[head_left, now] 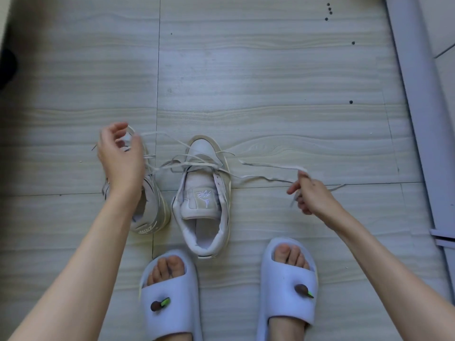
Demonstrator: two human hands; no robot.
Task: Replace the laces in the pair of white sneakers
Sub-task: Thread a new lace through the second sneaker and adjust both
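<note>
Sneakers (204,193): left hand (120,156) loosely curled, hiding one; right hand (310,193) pinches lace (268,166).

— What do you see under you, apart from the job?

— You see a pale wood-grain floor (270,70) with dark seams. Small dark specks (328,11) dot its far right. A grey strip (418,107) runs down the right edge.

— And near you?

— Your feet wear lilac slides: left slide (170,303), right slide (285,291), each carrying a brown-and-green charm (160,305).

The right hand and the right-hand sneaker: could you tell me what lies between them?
In the head view, only lace over bare floor.
</note>
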